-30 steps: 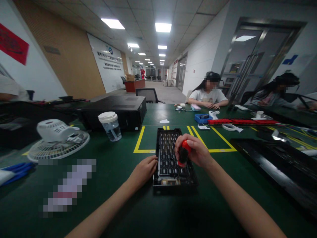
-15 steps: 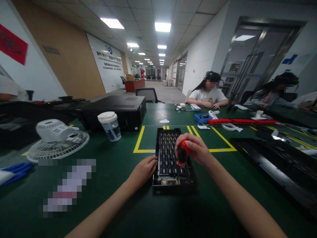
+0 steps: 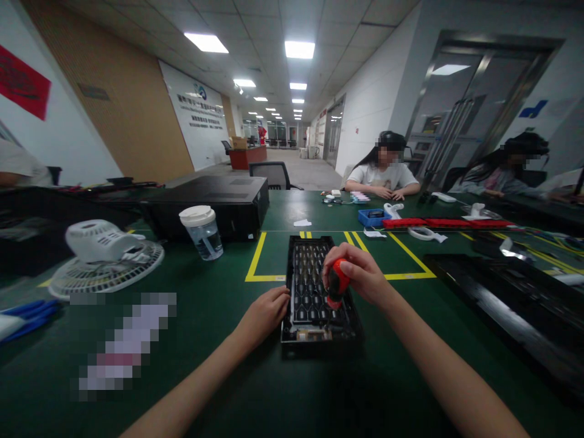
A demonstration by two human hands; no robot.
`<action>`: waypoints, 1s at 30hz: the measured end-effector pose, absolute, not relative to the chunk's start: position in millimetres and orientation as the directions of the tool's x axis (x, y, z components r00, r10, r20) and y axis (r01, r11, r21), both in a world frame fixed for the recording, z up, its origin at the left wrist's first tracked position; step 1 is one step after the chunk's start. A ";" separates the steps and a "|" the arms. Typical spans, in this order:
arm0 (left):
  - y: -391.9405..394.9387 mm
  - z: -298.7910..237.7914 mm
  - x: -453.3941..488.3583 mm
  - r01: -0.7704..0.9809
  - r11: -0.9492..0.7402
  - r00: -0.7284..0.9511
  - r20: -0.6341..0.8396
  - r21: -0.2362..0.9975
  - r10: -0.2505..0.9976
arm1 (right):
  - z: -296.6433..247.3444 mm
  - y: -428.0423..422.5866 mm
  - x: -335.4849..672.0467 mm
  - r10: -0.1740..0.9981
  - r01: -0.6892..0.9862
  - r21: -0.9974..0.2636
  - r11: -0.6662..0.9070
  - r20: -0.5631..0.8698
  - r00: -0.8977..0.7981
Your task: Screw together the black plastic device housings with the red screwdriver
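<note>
A black rectangular case [image 3: 293, 340] lies lengthwise before me, with rows of dark cell-like shapes inside it and a brownish strip at its near end. My right hand [image 3: 358, 272] is wrapped around the handle of a red and black screwdriver [image 3: 337, 281]. The screwdriver points down into the right near part of the case, where its tip is hard to make out. At the left wall of the case, the fingers of my left hand [image 3: 268, 307] are curled and pressed on the edge.
On the left stand a lidded cup [image 3: 203, 234], a white fan part [image 3: 107, 261] and a large black box [image 3: 205, 204]. Long black panels [image 3: 511, 304] lie on the right. Behind are a blue tray [image 3: 371, 218] and a tape-like ring [image 3: 422, 233]. A person [image 3: 383, 173] sits across the table.
My right hand and the screwdriver handle have shifted very slightly. My left hand and the case stay in place.
</note>
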State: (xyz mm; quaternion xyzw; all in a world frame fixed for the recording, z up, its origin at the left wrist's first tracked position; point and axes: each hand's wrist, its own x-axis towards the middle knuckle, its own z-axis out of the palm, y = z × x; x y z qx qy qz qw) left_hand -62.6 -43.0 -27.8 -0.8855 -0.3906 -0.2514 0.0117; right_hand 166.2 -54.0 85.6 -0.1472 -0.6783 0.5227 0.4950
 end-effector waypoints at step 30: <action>-43.4 -27.1 -62.7 0.693 -0.702 0.565 0.479 0.167 0.672 | 86.0 -57.3 162.9 0.748 -0.154 -0.817 0.556 0.572 -0.336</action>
